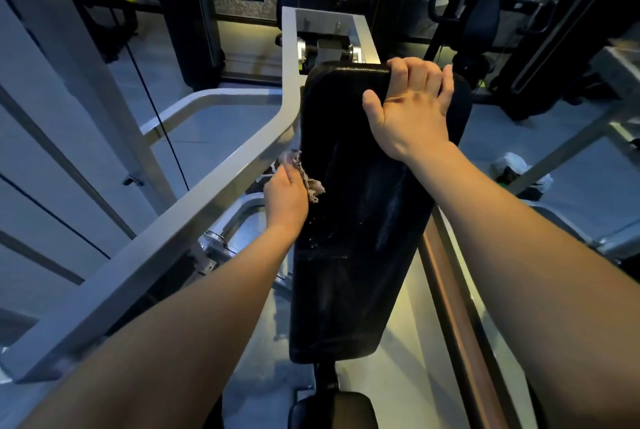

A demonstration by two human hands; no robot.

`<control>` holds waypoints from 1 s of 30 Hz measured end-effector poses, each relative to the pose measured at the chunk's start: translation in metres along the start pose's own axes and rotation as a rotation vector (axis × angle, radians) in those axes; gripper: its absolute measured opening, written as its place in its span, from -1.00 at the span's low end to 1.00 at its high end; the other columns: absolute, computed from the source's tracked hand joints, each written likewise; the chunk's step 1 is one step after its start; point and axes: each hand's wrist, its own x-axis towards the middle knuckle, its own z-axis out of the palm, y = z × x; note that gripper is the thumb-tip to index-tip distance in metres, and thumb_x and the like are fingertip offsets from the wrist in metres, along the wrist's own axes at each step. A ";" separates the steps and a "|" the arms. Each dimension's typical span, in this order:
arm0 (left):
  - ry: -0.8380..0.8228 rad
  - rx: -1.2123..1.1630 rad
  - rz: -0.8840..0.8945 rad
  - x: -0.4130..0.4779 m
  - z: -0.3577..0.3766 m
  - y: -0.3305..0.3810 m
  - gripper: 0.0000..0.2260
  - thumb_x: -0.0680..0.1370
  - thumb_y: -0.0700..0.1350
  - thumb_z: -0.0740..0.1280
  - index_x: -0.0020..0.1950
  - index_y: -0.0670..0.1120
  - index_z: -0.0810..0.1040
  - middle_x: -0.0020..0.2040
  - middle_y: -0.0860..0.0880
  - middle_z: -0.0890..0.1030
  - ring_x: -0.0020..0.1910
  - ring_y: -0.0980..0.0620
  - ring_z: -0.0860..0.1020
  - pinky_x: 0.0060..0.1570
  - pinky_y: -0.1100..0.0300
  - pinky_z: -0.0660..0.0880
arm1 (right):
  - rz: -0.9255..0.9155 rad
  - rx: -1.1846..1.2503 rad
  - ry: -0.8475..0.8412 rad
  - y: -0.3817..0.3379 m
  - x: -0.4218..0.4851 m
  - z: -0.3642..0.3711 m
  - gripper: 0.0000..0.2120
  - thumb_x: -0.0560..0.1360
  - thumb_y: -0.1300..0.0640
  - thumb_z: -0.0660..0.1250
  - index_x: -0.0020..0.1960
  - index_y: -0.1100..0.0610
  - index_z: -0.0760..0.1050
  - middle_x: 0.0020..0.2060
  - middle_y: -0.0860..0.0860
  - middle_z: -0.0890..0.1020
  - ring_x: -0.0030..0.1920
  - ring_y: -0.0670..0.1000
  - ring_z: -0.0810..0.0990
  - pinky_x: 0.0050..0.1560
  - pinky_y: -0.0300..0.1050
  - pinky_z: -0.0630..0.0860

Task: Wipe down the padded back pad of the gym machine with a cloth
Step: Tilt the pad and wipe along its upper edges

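The black padded back pad [356, 220] runs down the middle of the view, its surface streaked with damp patches. My left hand [285, 194] grips a small frayed cloth [310, 182] against the pad's left edge, about halfway down. My right hand [412, 106] grips the pad's top right corner, fingers curled over the upper rim and thumb spread on the face. Part of the cloth is hidden under my left hand.
A grey metal frame arm [166, 238] slants along the left of the pad, close to my left hand. The dark seat [332, 409] sits below the pad. A brown bar [453, 307] runs along the right. Black machine uprights stand behind, and a white bundle [512, 165] lies on the floor at right.
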 end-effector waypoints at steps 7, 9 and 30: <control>-0.073 -0.191 -0.095 0.015 -0.019 0.037 -0.67 0.72 0.04 0.02 0.27 -0.06 0.49 -0.08 0.06 0.56 -0.08 0.07 0.57 -0.07 0.14 0.46 | 0.010 0.002 -0.052 -0.001 -0.001 -0.009 -0.41 0.62 -0.25 0.01 0.51 0.09 0.21 0.44 0.08 0.29 0.54 0.17 0.14 0.61 0.24 -0.22; -0.151 -0.386 -0.141 0.010 -0.027 0.051 -0.61 0.72 0.05 0.04 0.55 0.05 0.22 0.04 0.13 0.50 -0.02 0.14 0.53 0.02 0.14 0.46 | 0.009 -0.002 -0.059 -0.001 -0.002 -0.009 -0.40 0.62 -0.26 0.00 0.52 0.08 0.20 0.44 0.08 0.29 0.54 0.17 0.14 0.61 0.24 -0.22; -0.338 -0.229 0.065 -0.003 -0.044 0.035 -0.54 0.66 -0.12 0.08 0.57 0.10 0.26 0.23 0.03 0.60 0.09 0.19 0.59 0.01 0.22 0.58 | 0.029 0.000 0.012 -0.004 -0.005 -0.003 -0.37 0.59 -0.25 -0.01 0.50 0.13 0.23 0.41 0.11 0.33 0.52 0.19 0.19 0.60 0.27 -0.17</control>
